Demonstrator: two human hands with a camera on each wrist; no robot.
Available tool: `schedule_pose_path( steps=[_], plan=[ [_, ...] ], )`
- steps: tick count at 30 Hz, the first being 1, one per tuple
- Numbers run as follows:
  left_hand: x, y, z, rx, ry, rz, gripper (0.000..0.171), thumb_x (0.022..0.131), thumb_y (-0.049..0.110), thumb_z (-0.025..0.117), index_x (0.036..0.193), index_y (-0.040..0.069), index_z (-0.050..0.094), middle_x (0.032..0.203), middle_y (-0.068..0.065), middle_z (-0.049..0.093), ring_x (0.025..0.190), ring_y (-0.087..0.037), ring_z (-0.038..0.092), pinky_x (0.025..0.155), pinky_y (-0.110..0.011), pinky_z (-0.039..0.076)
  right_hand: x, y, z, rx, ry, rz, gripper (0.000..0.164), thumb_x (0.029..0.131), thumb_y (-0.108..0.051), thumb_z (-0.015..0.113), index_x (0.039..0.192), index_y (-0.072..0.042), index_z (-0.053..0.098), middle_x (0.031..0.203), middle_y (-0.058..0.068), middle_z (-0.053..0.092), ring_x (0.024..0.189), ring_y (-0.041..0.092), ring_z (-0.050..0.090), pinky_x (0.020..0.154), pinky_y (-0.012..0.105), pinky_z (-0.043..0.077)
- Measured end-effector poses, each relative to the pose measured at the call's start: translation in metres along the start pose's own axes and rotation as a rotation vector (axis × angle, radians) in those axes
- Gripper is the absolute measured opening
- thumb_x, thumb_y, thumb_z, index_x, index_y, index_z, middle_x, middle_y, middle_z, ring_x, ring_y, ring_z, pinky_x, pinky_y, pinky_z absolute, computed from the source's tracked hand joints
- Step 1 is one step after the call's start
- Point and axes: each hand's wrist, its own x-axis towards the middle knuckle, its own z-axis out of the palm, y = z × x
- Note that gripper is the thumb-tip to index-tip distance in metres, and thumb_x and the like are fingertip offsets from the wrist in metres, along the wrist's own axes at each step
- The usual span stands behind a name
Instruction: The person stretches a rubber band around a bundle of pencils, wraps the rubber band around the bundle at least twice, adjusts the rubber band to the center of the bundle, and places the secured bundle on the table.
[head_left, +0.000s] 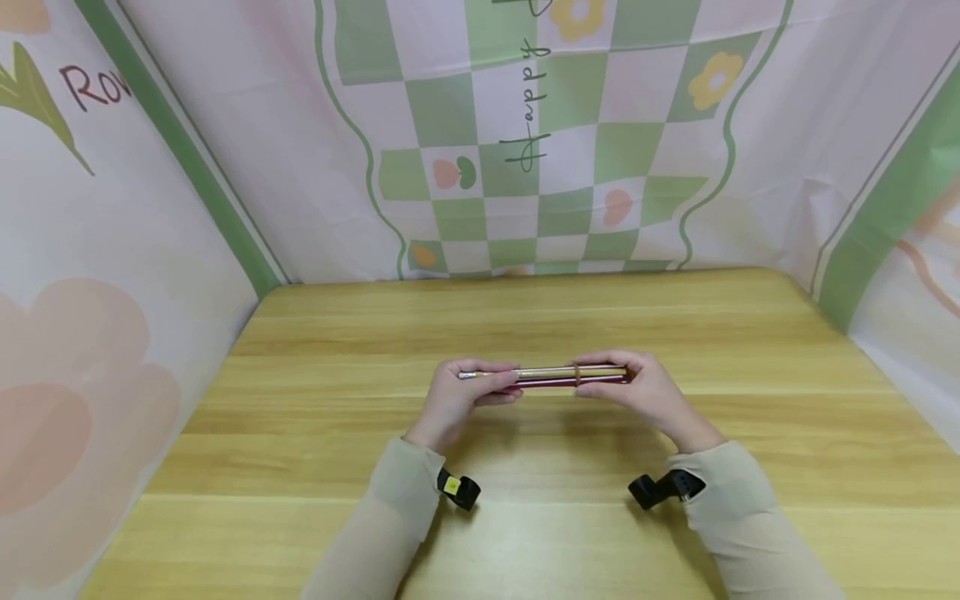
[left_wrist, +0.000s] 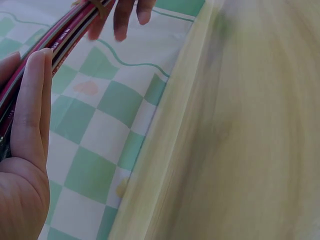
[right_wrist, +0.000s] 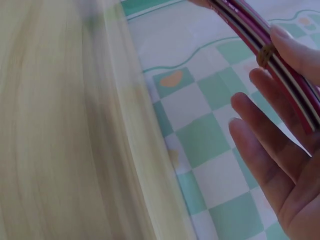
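Note:
A slim bundle of pencils (head_left: 547, 377), striped in red, dark and pale tones, is held level above the table by both hands. My left hand (head_left: 452, 402) grips its left end between thumb and fingers, and a silvery tip pokes out past them. On the other side, my right hand (head_left: 660, 398) pinches the right end, thumb on the near side. A brown rubber band (right_wrist: 266, 55) circles the pencils close to the right thumb. In the right wrist view, the lower fingers (right_wrist: 265, 135) are spread away from the bundle. The left palm hides part of the pencils.
Beneath the hands lies a wood-grain table (head_left: 525, 533). A checked green-and-white cloth (head_left: 510, 167) hangs behind its back edge, with printed cloth (head_left: 90, 250) at the left. Black wrist cameras (head_left: 459, 490) sit at both sleeve cuffs.

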Motion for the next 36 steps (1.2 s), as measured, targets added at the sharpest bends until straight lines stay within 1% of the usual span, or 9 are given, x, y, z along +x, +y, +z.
schedule_pose_path(
  steps=[6, 10, 16, 19, 22, 26, 29, 31, 36],
  plan=[
    [-0.002, 0.001, 0.000, 0.002, -0.006, 0.015, 0.026, 0.085, 0.001, 0.075, 0.106, -0.013, 0.070, 0.106, -0.033, 0.069, 0.077, -0.022, 0.075, 0.081, -0.038, 0.064, -0.001, -0.001, 0.001, 0.002, 0.032, -0.002, 0.035, 0.082, -0.010, 0.081, 0.113, 0.002, 0.071, 0.098, -0.019, 0.072, 0.080, 0.005, 0.068, 0.068, 0.021, 0.061],
    [-0.003, 0.001, 0.001, 0.021, -0.015, 0.018, 0.026, 0.085, 0.003, 0.076, 0.105, -0.012, 0.071, 0.108, -0.034, 0.068, 0.078, -0.023, 0.075, 0.082, -0.040, 0.064, -0.003, -0.002, 0.002, -0.052, 0.065, -0.046, 0.033, 0.079, -0.010, 0.083, 0.109, 0.000, 0.074, 0.102, -0.019, 0.072, 0.086, 0.010, 0.069, 0.068, 0.021, 0.060],
    [-0.003, 0.001, 0.005, 0.028, -0.039, 0.001, 0.027, 0.085, 0.003, 0.076, 0.107, -0.012, 0.070, 0.111, -0.035, 0.067, 0.079, -0.022, 0.075, 0.082, -0.039, 0.064, -0.006, -0.007, 0.003, -0.109, 0.064, -0.052, 0.036, 0.077, -0.016, 0.086, 0.108, -0.002, 0.075, 0.110, 0.006, 0.075, 0.092, 0.012, 0.069, 0.073, 0.022, 0.060],
    [-0.002, 0.000, 0.006, 0.030, -0.043, 0.000, 0.026, 0.086, 0.002, 0.074, 0.107, -0.013, 0.070, 0.109, -0.031, 0.070, 0.078, -0.022, 0.075, 0.082, -0.038, 0.064, -0.005, -0.008, 0.003, -0.173, 0.060, -0.078, 0.035, 0.076, -0.017, 0.087, 0.107, -0.005, 0.077, 0.110, 0.012, 0.074, 0.093, 0.008, 0.068, 0.077, 0.023, 0.060],
    [-0.003, 0.000, 0.007, 0.034, -0.042, -0.001, 0.025, 0.086, 0.001, 0.074, 0.106, -0.014, 0.070, 0.106, -0.025, 0.073, 0.078, -0.021, 0.075, 0.082, -0.037, 0.064, -0.004, -0.007, 0.003, -0.253, 0.080, -0.178, 0.031, 0.073, -0.015, 0.088, 0.102, -0.008, 0.079, 0.101, 0.008, 0.077, 0.090, 0.003, 0.067, 0.077, 0.018, 0.058],
    [-0.003, 0.000, 0.007, 0.052, -0.051, -0.002, 0.025, 0.085, 0.001, 0.075, 0.106, -0.013, 0.070, 0.104, -0.024, 0.073, 0.078, -0.022, 0.075, 0.083, -0.040, 0.064, -0.002, -0.006, 0.008, -0.367, 0.104, -0.395, 0.032, 0.066, -0.011, 0.091, 0.095, -0.010, 0.081, 0.086, 0.001, 0.077, 0.076, 0.001, 0.065, 0.064, 0.012, 0.051],
    [-0.004, -0.001, 0.009, 0.063, -0.061, -0.004, 0.024, 0.085, 0.001, 0.076, 0.105, -0.012, 0.071, 0.103, -0.023, 0.074, 0.078, -0.024, 0.076, 0.084, -0.042, 0.063, 0.000, -0.007, 0.012, -0.433, 0.117, -0.490, 0.033, 0.063, -0.011, 0.092, 0.093, -0.011, 0.081, 0.081, -0.003, 0.076, 0.068, 0.001, 0.060, 0.056, 0.012, 0.046],
    [-0.003, -0.002, 0.010, 0.061, -0.065, -0.007, 0.024, 0.085, 0.001, 0.075, 0.105, -0.012, 0.071, 0.103, -0.023, 0.074, 0.078, -0.024, 0.076, 0.084, -0.043, 0.063, -0.001, -0.007, 0.014, -0.436, 0.106, -0.487, 0.032, 0.064, -0.011, 0.092, 0.094, -0.013, 0.081, 0.082, -0.002, 0.077, 0.067, 0.000, 0.060, 0.054, 0.013, 0.045],
    [-0.004, -0.001, 0.010, 0.062, -0.054, -0.013, 0.025, 0.086, 0.001, 0.074, 0.106, -0.013, 0.070, 0.100, -0.023, 0.074, 0.076, -0.022, 0.076, 0.084, -0.042, 0.064, -0.002, -0.006, 0.013, -0.442, 0.076, -0.386, 0.032, 0.069, -0.016, 0.090, 0.099, -0.014, 0.080, 0.089, 0.000, 0.078, 0.075, -0.001, 0.066, 0.061, 0.014, 0.052]
  ],
)
